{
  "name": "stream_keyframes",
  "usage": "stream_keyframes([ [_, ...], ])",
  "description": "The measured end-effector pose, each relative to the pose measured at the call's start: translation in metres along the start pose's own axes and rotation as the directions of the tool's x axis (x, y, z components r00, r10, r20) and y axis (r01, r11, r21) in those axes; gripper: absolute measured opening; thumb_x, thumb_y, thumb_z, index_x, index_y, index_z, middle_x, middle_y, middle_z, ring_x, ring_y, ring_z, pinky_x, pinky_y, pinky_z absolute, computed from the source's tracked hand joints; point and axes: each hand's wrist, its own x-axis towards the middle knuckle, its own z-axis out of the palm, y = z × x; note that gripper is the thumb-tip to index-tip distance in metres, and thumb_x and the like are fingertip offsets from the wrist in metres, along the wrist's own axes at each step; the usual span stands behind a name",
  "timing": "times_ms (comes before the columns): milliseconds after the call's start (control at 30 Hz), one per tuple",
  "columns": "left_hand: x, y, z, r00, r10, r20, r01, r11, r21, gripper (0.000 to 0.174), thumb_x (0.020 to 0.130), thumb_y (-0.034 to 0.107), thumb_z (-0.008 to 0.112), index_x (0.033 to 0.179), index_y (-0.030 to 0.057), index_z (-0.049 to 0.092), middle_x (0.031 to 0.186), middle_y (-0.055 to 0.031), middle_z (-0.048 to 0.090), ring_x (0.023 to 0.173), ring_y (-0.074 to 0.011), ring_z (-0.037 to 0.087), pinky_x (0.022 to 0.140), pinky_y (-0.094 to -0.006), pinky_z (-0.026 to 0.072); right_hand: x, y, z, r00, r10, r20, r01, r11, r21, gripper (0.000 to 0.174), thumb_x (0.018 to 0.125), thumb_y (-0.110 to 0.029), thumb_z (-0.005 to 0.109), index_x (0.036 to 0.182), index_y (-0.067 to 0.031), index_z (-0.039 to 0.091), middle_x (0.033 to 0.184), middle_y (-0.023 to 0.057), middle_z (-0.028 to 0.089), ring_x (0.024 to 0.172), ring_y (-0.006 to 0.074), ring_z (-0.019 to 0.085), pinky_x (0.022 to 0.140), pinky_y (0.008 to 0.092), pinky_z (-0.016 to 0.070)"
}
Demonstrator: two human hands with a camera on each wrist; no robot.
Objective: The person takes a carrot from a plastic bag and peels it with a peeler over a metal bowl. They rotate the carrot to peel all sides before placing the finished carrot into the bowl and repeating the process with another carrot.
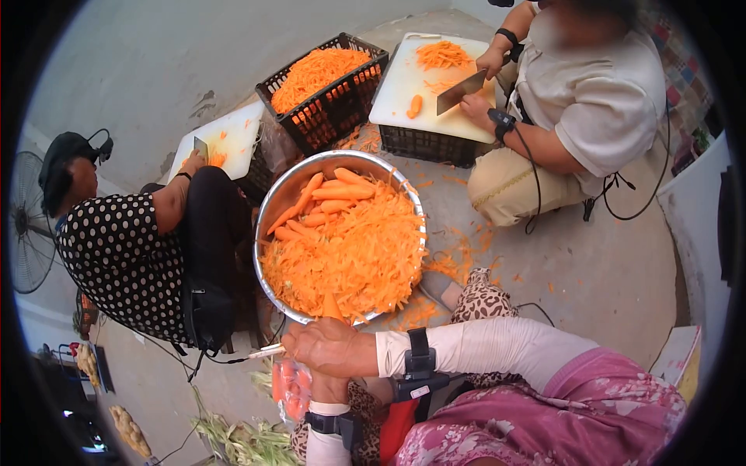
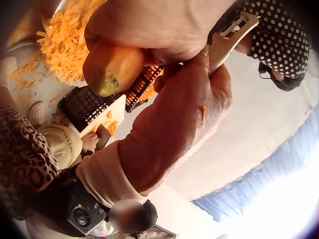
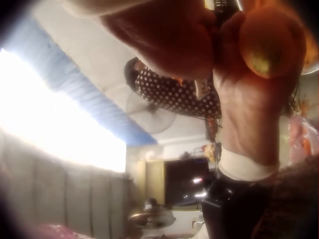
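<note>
My left hand [image 1: 330,389] grips a carrot; in the left wrist view, that hand [image 2: 149,25] is at the top with the carrot's stem end [image 2: 112,72] showing. The carrot's other end [image 1: 332,307] points over the near rim of a metal bowl [image 1: 263,272]. Crossing above the left hand, my right hand [image 1: 330,346] holds a white peeler [image 1: 268,351], also visible as a peeler [image 2: 232,42] in the left wrist view. The right wrist view is blurred, with the left palm [image 3: 249,99] behind the carrot [image 3: 269,47]. Shredded carrot [image 1: 342,248] and whole carrots [image 1: 338,192] lie in the bowl.
Two people sit beyond the bowl, each with a knife at a cutting board [image 1: 396,89], [image 1: 233,128] is the left board. A black crate [image 1: 315,124] of shreds stands between them. A bag of carrots [image 1: 291,388] and husks [image 1: 241,439] lie near my hands.
</note>
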Motion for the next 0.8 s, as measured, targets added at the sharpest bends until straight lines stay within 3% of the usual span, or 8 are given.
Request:
stream_keyframes([
  [67, -0.001, -0.003, -0.004, 1.000, -0.005, -0.003, 0.005, 1.000, 0.005, 0.029, 0.092, 0.023, 0.050, 0.115, 0.0048, 0.051, 0.110, -0.0119, 0.059, 0.103, -0.0249, 0.058, 0.088, -0.0406, 0.0484, 0.000, 0.003, 0.001, 0.993, -0.116, -0.021, 0.111, 0.982, -0.150, 0.009, 0.076, -0.010, 0.053, 0.074, -0.0014, 0.053, 0.070, 0.0136, 0.054, 0.064, 0.0287, 0.061, 0.051, 0.0384, 0.0474],
  [300, 0.003, 0.001, -0.001, 1.000, -0.010, -0.008, 0.010, 1.000, 0.002, 0.030, 0.092, 0.023, 0.051, 0.115, 0.0048, 0.051, 0.110, -0.0118, 0.059, 0.103, -0.0247, 0.058, 0.088, -0.0406, 0.0485, 0.001, 0.002, -0.007, 0.990, -0.128, -0.062, 0.119, 0.985, -0.125, 0.008, 0.077, -0.010, 0.052, 0.074, -0.0022, 0.053, 0.069, 0.0129, 0.054, 0.064, 0.0285, 0.061, 0.052, 0.0373, 0.0471],
  [367, -0.003, -0.003, -0.005, 1.000, -0.010, -0.006, 0.010, 1.000, 0.001, 0.030, 0.092, 0.023, 0.051, 0.115, 0.0049, 0.051, 0.110, -0.0118, 0.058, 0.103, -0.0247, 0.058, 0.088, -0.0406, 0.0486, 0.002, -0.001, -0.014, 0.995, -0.097, 0.018, 0.098, 0.973, -0.210, 0.008, 0.076, -0.010, 0.053, 0.074, -0.0027, 0.053, 0.070, 0.0125, 0.054, 0.065, 0.0276, 0.061, 0.053, 0.0372, 0.0478],
  [500, -0.001, -0.005, -0.002, 1.000, -0.009, -0.003, 0.009, 1.000, 0.004, 0.030, 0.092, 0.024, 0.051, 0.116, 0.0049, 0.050, 0.110, -0.0117, 0.058, 0.103, -0.0246, 0.058, 0.088, -0.0406, 0.0487, 0.001, 0.000, -0.018, 0.995, -0.094, 0.032, 0.099, 0.969, -0.225, 0.007, 0.075, -0.010, 0.054, 0.075, -0.0030, 0.054, 0.072, 0.0124, 0.055, 0.066, 0.0270, 0.062, 0.054, 0.0368, 0.0486],
  [600, 0.002, -0.007, 0.001, 1.000, -0.009, 0.002, 0.009, 1.000, 0.007, 0.030, 0.092, 0.024, 0.051, 0.116, 0.0050, 0.050, 0.110, -0.0116, 0.058, 0.103, -0.0245, 0.058, 0.088, -0.0406, 0.0487, 0.001, 0.004, -0.016, 0.988, -0.151, -0.015, 0.145, 0.966, -0.214, 0.009, 0.075, -0.010, 0.055, 0.079, -0.0034, 0.049, 0.071, 0.0135, 0.055, 0.060, 0.0295, 0.063, 0.045, 0.0376, 0.0481],
  [800, -0.009, -0.005, 0.004, 1.000, -0.008, 0.017, 0.008, 1.000, 0.002, 0.030, 0.092, 0.024, 0.051, 0.116, 0.0050, 0.050, 0.110, -0.0115, 0.058, 0.103, -0.0244, 0.058, 0.088, -0.0406, 0.0488, 0.002, 0.000, -0.030, 0.992, -0.069, 0.106, 0.097, 0.954, -0.284, 0.009, 0.076, -0.009, 0.054, 0.079, -0.0014, 0.055, 0.076, 0.0138, 0.057, 0.067, 0.0283, 0.064, 0.052, 0.0375, 0.0506],
])
